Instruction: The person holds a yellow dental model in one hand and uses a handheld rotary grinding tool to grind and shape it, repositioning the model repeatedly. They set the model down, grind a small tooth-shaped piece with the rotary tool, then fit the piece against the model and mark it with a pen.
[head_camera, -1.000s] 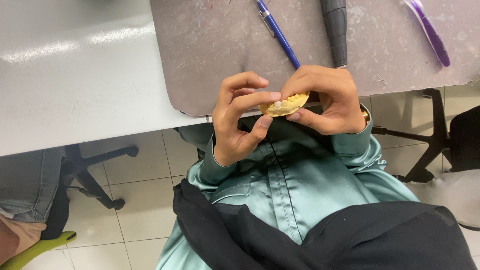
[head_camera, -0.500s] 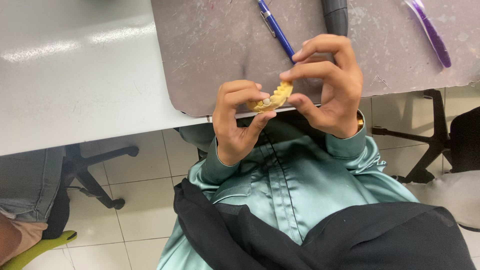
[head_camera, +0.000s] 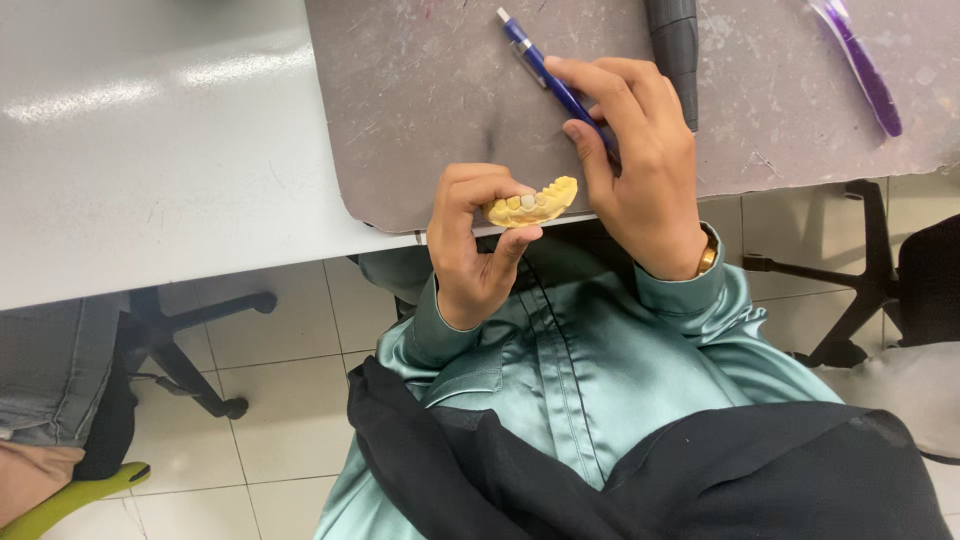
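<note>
At the worktop's near edge (head_camera: 300, 260), the left hand (head_camera: 475, 250) has a yellow dental cast (head_camera: 533, 204) pinched between thumb and curled fingers, teeth side up, one pale tooth standing out in the row. The cast hangs right over the lip of the grey mat (head_camera: 420, 110), above the lap, held by one end only. Over on the mat, the right hand (head_camera: 635, 165) is laid across a blue pen (head_camera: 545, 70), fingers loosely bent and touching its lower end, the hand only half closed; whether it truly has hold of the pen, I cannot tell. Just beside those fingers lies a dark handpiece (head_camera: 678, 45), and well off to the side a purple tool (head_camera: 860, 65). Now the risks, as I judge them: that pinch on the cast is narrow and off-centre, so a slackened thumb could tip it out, and nothing but a green shirt (head_camera: 560, 380) and tiled floor (head_camera: 290, 390) lies below, a bad drop for brittle plaster. The pen sits at a slant and could roll off under a clumsy touch, or the knuckles could nudge the handpiece.
</note>
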